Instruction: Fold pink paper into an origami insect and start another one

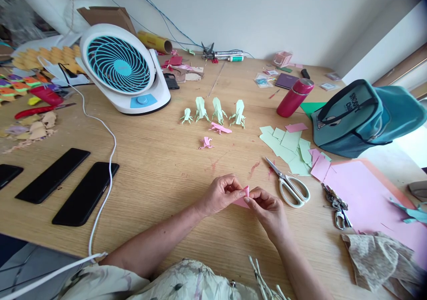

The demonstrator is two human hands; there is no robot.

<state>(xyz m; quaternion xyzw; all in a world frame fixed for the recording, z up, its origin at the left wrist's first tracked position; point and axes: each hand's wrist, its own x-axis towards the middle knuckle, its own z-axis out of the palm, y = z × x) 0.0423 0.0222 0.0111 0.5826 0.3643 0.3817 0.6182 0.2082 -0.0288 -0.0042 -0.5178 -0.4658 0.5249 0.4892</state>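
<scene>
A small piece of pink paper [240,202], partly folded, is pinched between both hands just above the table. My left hand [224,195] grips its left side, thumb on top. My right hand [268,211] pinches the right side near a raised, folded tip. The fingers hide much of the paper. Beyond the hands sit two folded pink paper figures, a smaller one [206,143] and a longer one [220,128]. Several pale green folded paper figures [218,110] stand in a row behind them. White-handled scissors [291,185] lie right of my right hand.
Cut green paper pieces [290,140] and a large pink sheet [363,197] lie to the right, with keys [336,205] and a cloth [380,260]. A red flask [295,97] stands near a teal bag [363,117]. Leftward are a fan [123,68], a white cable [111,157] and phones [85,193].
</scene>
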